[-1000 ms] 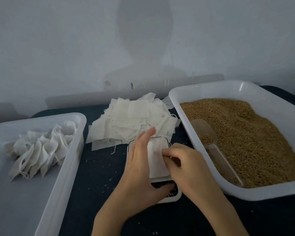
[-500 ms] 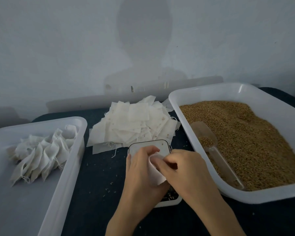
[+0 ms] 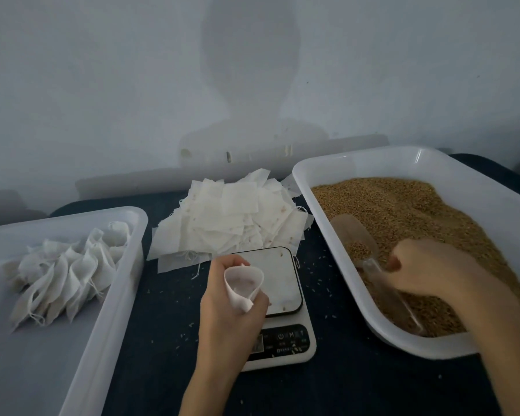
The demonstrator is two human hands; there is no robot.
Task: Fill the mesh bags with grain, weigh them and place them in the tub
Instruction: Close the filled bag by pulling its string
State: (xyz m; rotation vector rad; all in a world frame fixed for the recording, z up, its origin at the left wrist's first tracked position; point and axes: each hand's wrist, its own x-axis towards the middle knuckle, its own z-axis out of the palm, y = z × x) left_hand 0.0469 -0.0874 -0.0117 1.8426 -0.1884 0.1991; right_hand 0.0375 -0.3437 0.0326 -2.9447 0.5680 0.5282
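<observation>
We're facing a plain pale wall (image 3: 102,85), dimly lit, with a soft head-and-shoulders shadow (image 3: 249,70) cast right across its middle. Below it, a dark blue table surface (image 3: 162,340) stretches toward us, running up close to that wall.

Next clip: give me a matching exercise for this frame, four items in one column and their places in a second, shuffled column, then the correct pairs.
Items
1. open mesh bag
2. scoop
3. filled bags
4. flat empty bags

Places
A. piled on the dark cloth behind the scale
B. lying in the grain, handle under the right hand
C. held up by the left hand over the scale
D. grouped in the left tub

Pairs: 1-C, 2-B, 3-D, 4-A
</observation>
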